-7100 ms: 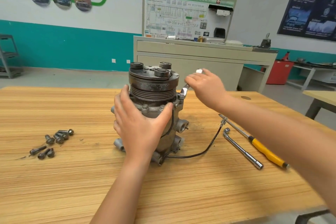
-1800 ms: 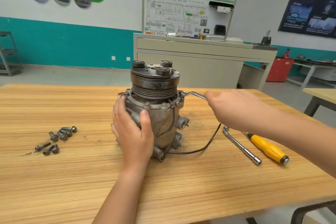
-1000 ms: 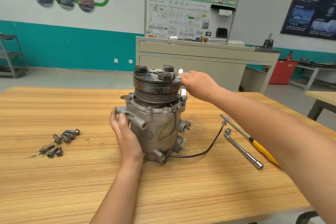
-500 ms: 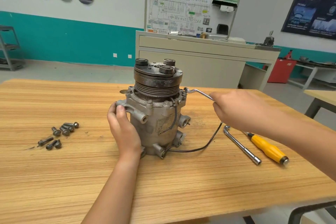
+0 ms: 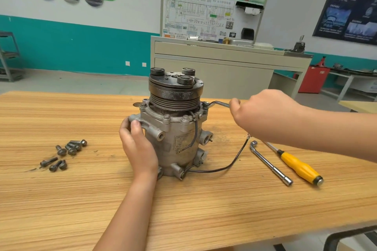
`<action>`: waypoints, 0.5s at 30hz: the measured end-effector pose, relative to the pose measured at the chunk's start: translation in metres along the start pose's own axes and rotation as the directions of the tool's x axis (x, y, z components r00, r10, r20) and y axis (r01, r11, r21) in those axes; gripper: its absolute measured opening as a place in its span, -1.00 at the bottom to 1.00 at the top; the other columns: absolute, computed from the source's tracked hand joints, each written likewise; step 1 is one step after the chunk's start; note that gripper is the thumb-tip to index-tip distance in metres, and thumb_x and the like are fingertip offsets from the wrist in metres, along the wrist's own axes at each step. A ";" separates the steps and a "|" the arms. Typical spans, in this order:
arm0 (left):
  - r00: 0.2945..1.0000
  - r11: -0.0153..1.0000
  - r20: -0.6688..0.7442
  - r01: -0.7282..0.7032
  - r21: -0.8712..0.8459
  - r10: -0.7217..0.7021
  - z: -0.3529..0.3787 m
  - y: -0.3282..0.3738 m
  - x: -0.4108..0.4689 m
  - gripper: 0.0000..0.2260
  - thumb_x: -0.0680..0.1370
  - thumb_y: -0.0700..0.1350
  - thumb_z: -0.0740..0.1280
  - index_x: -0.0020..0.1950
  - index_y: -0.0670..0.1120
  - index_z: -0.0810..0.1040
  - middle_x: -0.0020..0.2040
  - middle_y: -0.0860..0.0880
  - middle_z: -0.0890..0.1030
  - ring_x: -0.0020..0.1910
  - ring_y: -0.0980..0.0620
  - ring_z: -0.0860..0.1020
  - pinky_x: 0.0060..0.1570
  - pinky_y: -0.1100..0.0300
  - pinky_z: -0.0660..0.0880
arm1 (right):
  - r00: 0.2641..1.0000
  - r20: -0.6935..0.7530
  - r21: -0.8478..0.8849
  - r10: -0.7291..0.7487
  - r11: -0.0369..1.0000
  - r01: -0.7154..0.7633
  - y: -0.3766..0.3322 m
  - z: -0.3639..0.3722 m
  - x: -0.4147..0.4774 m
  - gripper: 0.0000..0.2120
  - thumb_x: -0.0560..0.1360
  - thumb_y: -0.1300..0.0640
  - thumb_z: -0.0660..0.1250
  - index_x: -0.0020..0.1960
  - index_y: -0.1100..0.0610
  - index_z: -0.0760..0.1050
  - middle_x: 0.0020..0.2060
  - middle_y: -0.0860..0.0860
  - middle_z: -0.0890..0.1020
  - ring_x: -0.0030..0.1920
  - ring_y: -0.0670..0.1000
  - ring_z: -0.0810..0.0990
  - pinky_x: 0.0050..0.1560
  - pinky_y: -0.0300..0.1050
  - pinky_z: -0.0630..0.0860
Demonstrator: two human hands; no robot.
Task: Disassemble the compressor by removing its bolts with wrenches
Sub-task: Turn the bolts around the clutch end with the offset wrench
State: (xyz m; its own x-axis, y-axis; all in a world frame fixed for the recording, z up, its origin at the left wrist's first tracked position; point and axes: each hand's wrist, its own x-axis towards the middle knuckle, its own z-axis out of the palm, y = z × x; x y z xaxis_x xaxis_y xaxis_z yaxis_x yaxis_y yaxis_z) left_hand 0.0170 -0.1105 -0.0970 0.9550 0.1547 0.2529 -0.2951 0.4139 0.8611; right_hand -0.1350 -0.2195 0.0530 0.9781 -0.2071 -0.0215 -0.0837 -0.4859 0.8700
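The compressor stands upright at the middle of the desk, pulley end up. A wrench sits on a flange bolt at the compressor's upper right, its handle reaching out to the right, nearly level. 1 second earlier that handle stood up beside the pulley, with the right hand raised there. Now the right hand is lower and farther right of the compressor, fingers curled round the handle's end.

The left hand grips the compressor's left side, thumb over a mounting lug, fingers wrapped behind it. 7 seconds earlier it lay spread across the front of the housing.

A black cable loops from the compressor's base out to the right. Beyond it lie 2 tools, unmoved: an L-shaped socket wrench and, farther right, a yellow-handled screwdriver. Left of the compressor, well apart, loose bolts lie in 2 small clusters, as before.
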 end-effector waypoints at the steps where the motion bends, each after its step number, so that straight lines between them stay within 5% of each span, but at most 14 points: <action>1: 1.000 1.000 -0.003 0.002 0.001 -0.002 0.000 0.000 0.000 -0.41 0.44 0.17 0.06 0.33 -0.18 0.37 0.24 -0.05 0.47 0.21 0.09 0.41 0.14 0.26 0.30 | 1.000 -0.010 -0.022 -0.019 1.000 0.018 0.000 0.001 -0.001 -0.60 0.49 0.43 0.11 0.32 0.36 0.21 -0.52 0.02 0.24 -0.57 -0.02 0.22 -0.60 -0.21 0.12; 6: 1.000 1.000 -0.008 -0.002 0.031 0.003 0.001 0.000 0.001 -0.46 0.46 0.16 0.06 0.32 -0.13 0.37 0.16 0.04 0.47 0.14 0.14 0.41 0.09 0.28 0.28 | 0.996 -0.071 -0.058 -0.061 0.997 0.057 -0.002 0.011 0.003 -0.48 0.46 0.46 0.08 0.40 0.42 0.08 -0.54 0.04 0.22 -0.58 -0.03 0.20 -0.60 -0.24 0.11; 10: 1.000 0.998 -0.014 -0.015 0.062 0.016 -0.001 -0.002 0.002 -0.60 0.60 0.02 0.07 0.32 -0.18 0.38 0.14 0.03 0.47 0.12 0.13 0.41 -0.07 0.54 0.30 | 0.997 -0.071 -0.070 -0.035 0.997 0.030 0.009 0.015 0.007 -0.51 0.51 0.38 0.09 0.42 0.34 0.07 -0.53 0.04 0.24 -0.57 -0.01 0.20 -0.60 -0.22 0.12; 15: 0.999 0.997 -0.034 -0.008 0.073 0.010 -0.001 -0.001 0.004 -0.69 0.65 -0.05 0.06 0.29 -0.16 0.40 0.12 0.04 0.48 0.11 0.13 0.41 -0.15 0.64 0.26 | 0.995 -0.052 -0.150 -0.088 0.986 0.079 0.013 0.002 0.007 -0.62 0.48 0.40 0.14 0.30 0.32 0.30 -0.58 0.01 0.23 -0.62 -0.04 0.19 -0.64 -0.25 0.08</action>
State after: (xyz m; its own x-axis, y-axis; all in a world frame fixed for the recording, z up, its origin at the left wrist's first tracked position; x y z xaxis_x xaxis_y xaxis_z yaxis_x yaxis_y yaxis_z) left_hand 0.0208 -0.1091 -0.0975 0.9504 0.1896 0.2465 -0.2997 0.3465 0.8889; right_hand -0.1296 -0.2289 0.0634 0.9903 -0.1189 -0.0724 0.0238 -0.3681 0.9295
